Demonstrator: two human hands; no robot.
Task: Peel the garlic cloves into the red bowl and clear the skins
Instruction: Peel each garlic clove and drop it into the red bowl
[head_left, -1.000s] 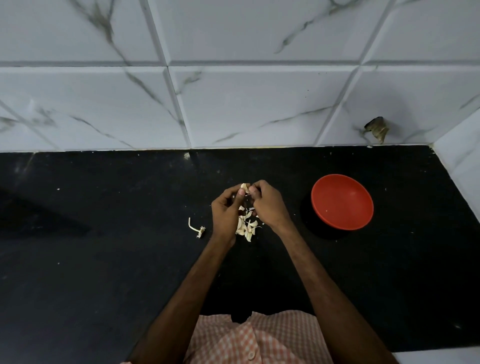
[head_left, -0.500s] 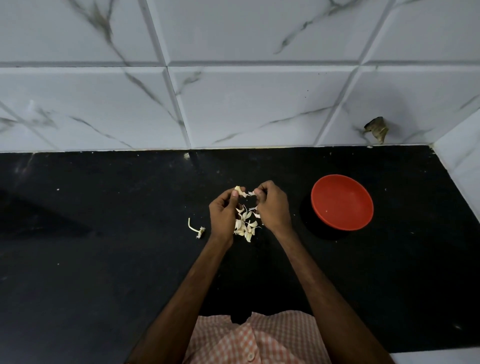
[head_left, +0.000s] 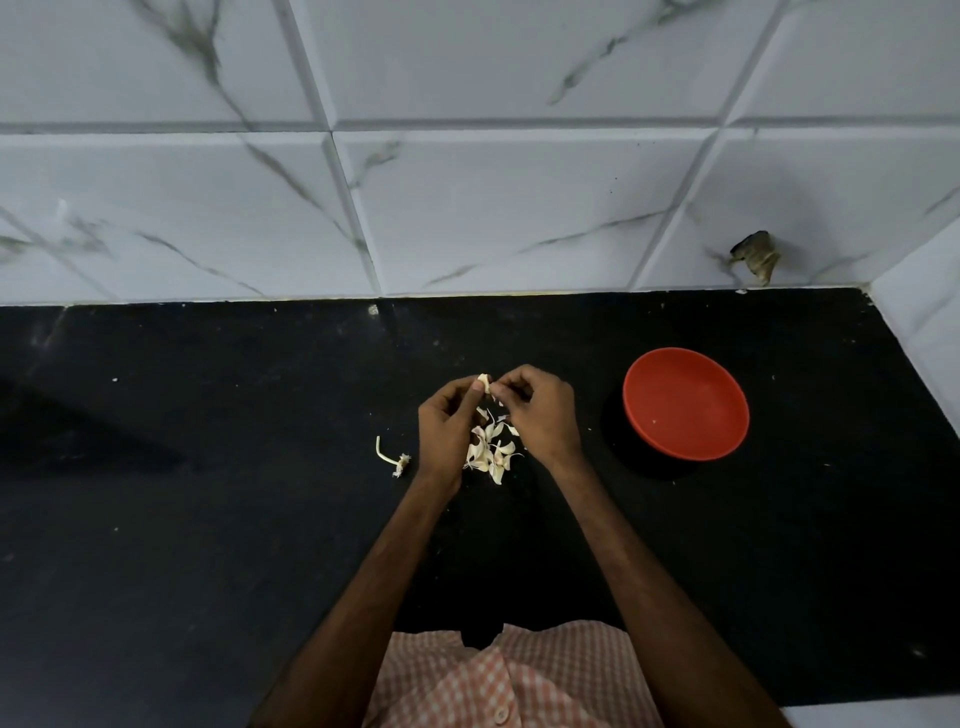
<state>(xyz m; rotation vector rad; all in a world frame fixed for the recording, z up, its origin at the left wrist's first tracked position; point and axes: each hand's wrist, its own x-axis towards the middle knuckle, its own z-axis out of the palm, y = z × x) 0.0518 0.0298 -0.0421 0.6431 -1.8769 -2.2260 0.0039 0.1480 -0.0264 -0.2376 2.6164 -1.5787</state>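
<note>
Right hand (head_left: 543, 415) rejoined left hand (head_left: 449, 426) on clove (head_left: 484, 383), bowl (head_left: 685, 405) well apart.

head cam | looks steeply down | black counter (head_left: 208, 519) close | tiled wall (head_left: 467, 208) ahead

Open black tabletop (head_left: 156, 519) fills the left half of the frame, broken only by a garlic stem (head_left: 389, 458) left of centre. At centre, the left hand (head_left: 447, 421) and right hand (head_left: 543, 410), pinching a garlic clove (head_left: 484, 384), block the way over a pile of skins (head_left: 488, 452). A bare strip separates them from the red bowl (head_left: 685, 405) at right. Tiled wall (head_left: 467, 208) closes the top; a side wall (head_left: 930, 338) the right edge.
</note>
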